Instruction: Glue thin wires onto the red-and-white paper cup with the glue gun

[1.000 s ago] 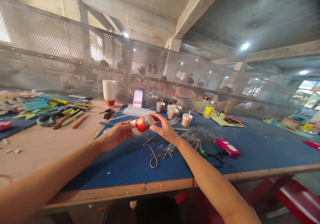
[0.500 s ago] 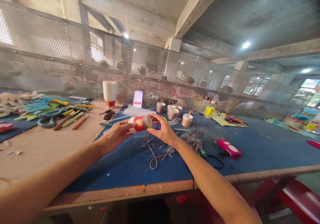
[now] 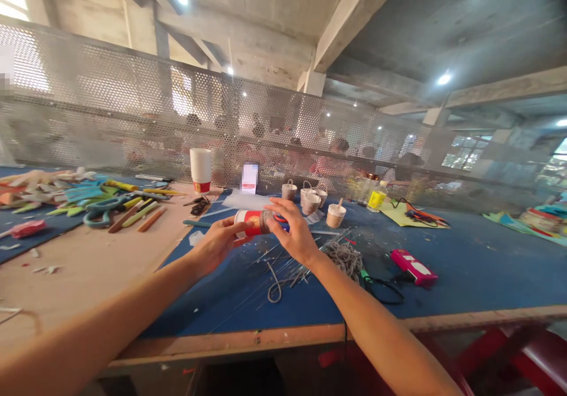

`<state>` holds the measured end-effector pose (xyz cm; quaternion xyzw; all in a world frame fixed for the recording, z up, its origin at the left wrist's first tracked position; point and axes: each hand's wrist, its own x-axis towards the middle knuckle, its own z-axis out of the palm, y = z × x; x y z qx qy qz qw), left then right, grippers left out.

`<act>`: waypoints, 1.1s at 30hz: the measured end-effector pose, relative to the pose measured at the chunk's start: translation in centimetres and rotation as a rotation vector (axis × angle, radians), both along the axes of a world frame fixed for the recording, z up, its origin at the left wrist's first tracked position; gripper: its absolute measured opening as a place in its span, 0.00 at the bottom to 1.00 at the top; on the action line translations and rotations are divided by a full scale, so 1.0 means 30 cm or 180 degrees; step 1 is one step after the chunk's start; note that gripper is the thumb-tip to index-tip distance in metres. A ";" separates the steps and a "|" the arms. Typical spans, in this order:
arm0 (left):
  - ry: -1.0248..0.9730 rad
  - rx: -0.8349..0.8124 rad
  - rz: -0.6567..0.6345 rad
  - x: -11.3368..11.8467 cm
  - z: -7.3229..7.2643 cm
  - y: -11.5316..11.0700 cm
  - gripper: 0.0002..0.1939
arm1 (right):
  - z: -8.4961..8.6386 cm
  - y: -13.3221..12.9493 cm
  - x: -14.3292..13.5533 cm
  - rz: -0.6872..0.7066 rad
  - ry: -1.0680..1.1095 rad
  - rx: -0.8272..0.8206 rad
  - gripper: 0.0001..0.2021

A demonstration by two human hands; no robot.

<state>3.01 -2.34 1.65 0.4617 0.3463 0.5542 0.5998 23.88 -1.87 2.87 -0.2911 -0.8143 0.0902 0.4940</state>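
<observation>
Nearby, the worn wooden front edge of our surface point(image 3: 257, 338) runs crosswise, with a smooth, scuffed blue mat point(image 3: 190, 301) behind it. Toward that edge we see a loop of grey cord point(image 3: 276, 278), and beyond it thin, stiff, glossy strands point(image 3: 292, 270) fan out beside a tangled, rough heap of cord point(image 3: 348, 259). A boxy, shiny pink device point(image 3: 413, 267) lies to the right of the heap. Held above the middle of the surface, between our hands, is the paper cup point(image 3: 253, 223): smooth, red and white, rounded, tipped onto its side, with a dull grey-brown band at its right end. Our left hand point(image 3: 217, 241) grasps the white end, fingers wrapped around it; our right hand point(image 3: 295, 232) arches over from the other side, its fingers curled round the grey-brown end. Both forearms reach in over the front edge and converge at the cup. Farther back stand small, rough grey-brown buckets point(image 3: 311, 204) with arched handles and a pale tub point(image 3: 335, 216) with a stick in it. Toward the far edge we find a tall stack of white cups point(image 3: 201, 169), an upright phone point(image 3: 248, 177) and a yellow-labelled bottle point(image 3: 376, 198), with a perforated screen point(image 3: 110, 89) behind.
</observation>
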 end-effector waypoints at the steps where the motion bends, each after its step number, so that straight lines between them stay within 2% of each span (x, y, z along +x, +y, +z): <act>1: 0.0002 0.0018 -0.0010 0.006 -0.007 0.001 0.12 | -0.002 -0.001 -0.003 -0.0078 -0.0062 0.0115 0.13; 5: -0.0030 0.0059 -0.0122 0.015 -0.031 0.005 0.12 | -0.014 0.009 -0.011 -0.0250 -0.0195 0.0415 0.08; 10: -0.0035 0.0032 -0.0117 0.007 -0.045 0.011 0.09 | -0.025 0.015 -0.015 -0.0232 -0.0315 0.0537 0.03; 20: -0.0263 0.0008 -0.0096 0.000 -0.038 0.014 0.08 | -0.011 -0.029 -0.026 -0.0210 -0.0627 0.0612 0.07; 29: -0.0516 -0.0173 -0.0132 -0.017 -0.046 0.031 0.06 | -0.027 0.010 -0.018 -0.0531 0.0121 0.0479 0.07; 33: -0.0522 -0.0119 -0.0197 -0.027 -0.056 0.040 0.07 | -0.028 0.045 0.005 -0.0651 0.0147 0.0420 0.07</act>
